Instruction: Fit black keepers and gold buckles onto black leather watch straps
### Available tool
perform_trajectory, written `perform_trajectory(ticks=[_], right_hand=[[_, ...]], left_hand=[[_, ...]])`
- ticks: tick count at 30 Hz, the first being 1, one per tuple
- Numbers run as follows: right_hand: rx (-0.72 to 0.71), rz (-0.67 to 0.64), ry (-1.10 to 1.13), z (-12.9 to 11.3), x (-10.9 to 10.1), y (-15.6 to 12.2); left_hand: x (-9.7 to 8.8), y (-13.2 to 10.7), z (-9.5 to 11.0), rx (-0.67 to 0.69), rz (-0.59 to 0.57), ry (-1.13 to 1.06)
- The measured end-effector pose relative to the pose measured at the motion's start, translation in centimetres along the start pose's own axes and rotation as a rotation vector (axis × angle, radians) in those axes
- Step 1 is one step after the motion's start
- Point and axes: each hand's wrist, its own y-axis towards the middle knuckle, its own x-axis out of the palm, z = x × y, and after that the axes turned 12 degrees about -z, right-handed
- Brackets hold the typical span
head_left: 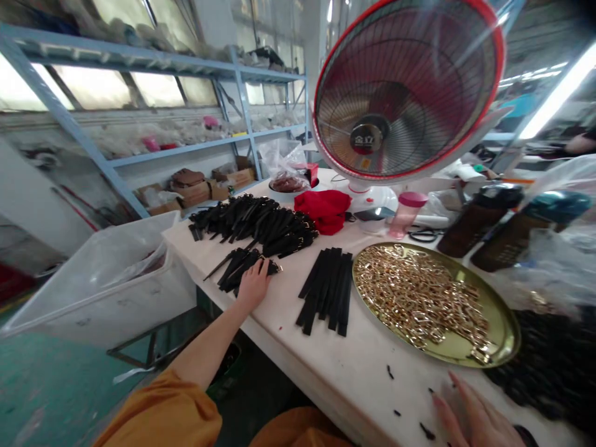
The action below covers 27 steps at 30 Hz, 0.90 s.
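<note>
My left hand (254, 287) reaches over a small bunch of black straps (229, 273) near the table's left edge. Its fingers curl over the straps, closed on a black strap whose gold-coloured metal end (279, 269) shows beyond them. At the bottom right, my right hand (472, 415) rests low over the table with its fingers apart and nothing visible in them. Above it lies a round gold tray (500, 329) heaped with small gold metal buckles (414, 292). Flat black strips (328, 282) are laid side by side between the two hands.
A large pile of black straps (251, 220) lies behind my left hand, beside a red cloth (323, 210). A fan-shaped heater (410, 93) towers at the back. A pink cup (406, 214), dark bottles (479, 217) and black scraps (426, 431) are also around. Left stands a white bin (107, 292).
</note>
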Motion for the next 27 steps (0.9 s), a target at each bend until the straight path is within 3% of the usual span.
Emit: perform_trajectory(ticks=[3,6,8,10,12,14,16,22,27], right_hand=[[-0.091,0.016,-0.075,-1.8,-1.0,0.4],[-0.137,0.037,-0.094,-2.2,-1.3,0.8],[-0.145,0.052,-0.096,-2.2,-1.2,0.9],[-0.148,0.062,-0.100,-2.1,-1.2,0.9],[-0.151,0.069,-0.103,-2.1,-1.1,0.9],[-0.142,0.073,-0.092,-2.3,-1.1,0.9],[-0.102,0.069,-0.061,-2.6,-1.1,0.9],[0.070,0.004,0.087,-3.8,-1.7,1.7],[-0.070,-0.129,0.344,-5.9,-3.4,2.0]], left_hand=[[-0.4,1.6,0.2,-0.019,0.041,-0.006],[-1.9,2.2,2.3,0.008,0.083,0.003],[-2.8,1.8,5.3,0.110,0.084,-0.012],[-3.2,1.4,9.3,0.292,-0.011,-0.042],[-3.1,1.4,13.5,0.368,-0.078,-0.044],[-2.7,2.0,16.8,0.356,-0.123,-0.045],[-2.4,2.8,18.7,0.304,-0.154,-0.043],[-2.3,4.0,19.1,0.263,-0.234,-0.033],[-3.3,3.8,18.6,0.273,-0.286,-0.083]])
